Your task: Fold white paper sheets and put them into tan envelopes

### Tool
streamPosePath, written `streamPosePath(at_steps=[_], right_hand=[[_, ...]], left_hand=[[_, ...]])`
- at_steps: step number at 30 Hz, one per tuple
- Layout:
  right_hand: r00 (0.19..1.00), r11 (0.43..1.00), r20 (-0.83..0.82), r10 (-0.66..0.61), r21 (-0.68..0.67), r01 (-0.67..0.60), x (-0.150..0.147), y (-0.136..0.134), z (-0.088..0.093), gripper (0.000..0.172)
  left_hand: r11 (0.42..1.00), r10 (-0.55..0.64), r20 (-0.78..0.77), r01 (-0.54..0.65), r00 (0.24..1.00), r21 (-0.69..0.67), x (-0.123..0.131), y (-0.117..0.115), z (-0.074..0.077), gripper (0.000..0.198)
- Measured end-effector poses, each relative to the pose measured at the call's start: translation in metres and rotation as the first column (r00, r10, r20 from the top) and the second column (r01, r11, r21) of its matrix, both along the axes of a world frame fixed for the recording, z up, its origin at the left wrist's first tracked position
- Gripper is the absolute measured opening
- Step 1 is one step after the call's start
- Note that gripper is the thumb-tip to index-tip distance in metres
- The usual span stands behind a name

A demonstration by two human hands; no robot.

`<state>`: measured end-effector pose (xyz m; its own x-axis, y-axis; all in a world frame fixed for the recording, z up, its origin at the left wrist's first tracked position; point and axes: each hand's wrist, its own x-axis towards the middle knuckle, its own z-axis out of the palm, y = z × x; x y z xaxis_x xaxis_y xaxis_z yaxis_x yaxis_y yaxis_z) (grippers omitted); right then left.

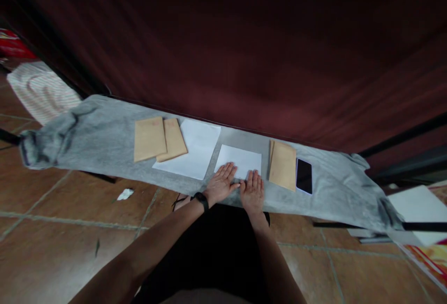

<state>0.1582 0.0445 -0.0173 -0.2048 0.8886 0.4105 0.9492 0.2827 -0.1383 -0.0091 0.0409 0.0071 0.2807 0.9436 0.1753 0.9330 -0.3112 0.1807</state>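
A white sheet of paper (240, 156), smaller than the other one and perhaps folded, lies on the grey cloth in front of me. My left hand (221, 184) rests flat on its near left part, fingers stretched out. Beside it, my right hand (253, 191) lies flat over the near right edge, fingers extended. Neither hand grips anything. To the left, a larger white sheet (195, 150) lies partly under brown envelopes (150, 138). More brown envelopes (283, 165) are stacked to the right of my right hand.
A phone (304, 176) lies right of the right-hand envelopes. Grey cloth (101, 141) covers the narrow bench. A dark red surface (223, 62) rises behind it. On the tiled floor are a scrap of white paper (125, 194) and, at far right, a white board (419, 208).
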Motion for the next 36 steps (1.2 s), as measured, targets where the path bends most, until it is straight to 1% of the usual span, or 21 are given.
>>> streamPosePath(at_steps=[5, 10, 14, 18, 21, 24, 27, 29, 31, 33, 36], right_hand=[[1.0, 0.999, -0.011, 0.021, 0.032, -0.02, 0.009, -0.005, 0.0, 0.063], [1.0, 1.0, -0.022, 0.017, -0.019, -0.018, 0.015, -0.008, 0.001, 0.066], [1.0, 0.998, -0.026, 0.007, -0.055, -0.009, 0.022, -0.013, 0.002, 0.067], [0.999, 0.998, -0.05, 0.021, -0.061, -0.024, 0.022, -0.014, 0.006, 0.061], [0.992, 0.989, -0.091, 0.085, -0.11, -0.095, 0.014, -0.005, 0.013, 0.056], [0.977, 0.963, -0.13, 0.169, -0.187, -0.192, 0.001, 0.01, 0.02, 0.054], [0.962, 0.94, -0.158, 0.221, -0.227, -0.253, -0.009, 0.029, 0.024, 0.053], [0.96, 0.937, -0.155, 0.233, -0.23, -0.265, -0.014, 0.041, 0.025, 0.051], [0.966, 0.942, -0.128, 0.224, -0.224, -0.248, -0.015, 0.051, 0.024, 0.049], [0.977, 0.954, -0.084, 0.197, -0.215, -0.211, -0.013, 0.058, 0.022, 0.048], [0.993, 0.975, -0.03, 0.117, -0.187, -0.121, -0.007, 0.067, 0.016, 0.048]], left_hand=[[0.996, 0.09, -0.001, -0.09, 0.996, -0.001, -0.001, -0.008, -0.003, 0.076], [0.986, 0.169, 0.008, -0.169, 0.986, -0.015, 0.001, -0.014, -0.001, 0.08], [0.978, 0.207, 0.031, -0.207, 0.978, -0.014, 0.002, -0.017, 0.001, 0.081], [0.976, 0.216, 0.046, -0.216, 0.975, -0.018, 0.002, -0.018, 0.0, 0.081], [0.971, 0.238, 0.067, -0.238, 0.969, -0.012, 0.003, -0.016, -0.002, 0.074], [0.968, 0.251, 0.088, -0.252, 0.964, 0.007, 0.007, -0.009, -0.001, 0.063], [0.979, 0.198, 0.098, -0.202, 0.975, 0.024, 0.012, 0.006, 0.002, 0.059], [0.986, 0.16, 0.102, -0.163, 0.982, 0.024, 0.015, 0.019, 0.005, 0.058], [0.99, 0.141, 0.095, -0.142, 0.985, 0.01, 0.016, 0.033, 0.005, 0.058], [0.989, 0.148, 0.08, -0.148, 0.986, -0.01, 0.015, 0.044, 0.003, 0.058], [0.977, 0.213, 0.062, -0.212, 0.975, -0.02, 0.009, 0.056, -0.001, 0.058]])
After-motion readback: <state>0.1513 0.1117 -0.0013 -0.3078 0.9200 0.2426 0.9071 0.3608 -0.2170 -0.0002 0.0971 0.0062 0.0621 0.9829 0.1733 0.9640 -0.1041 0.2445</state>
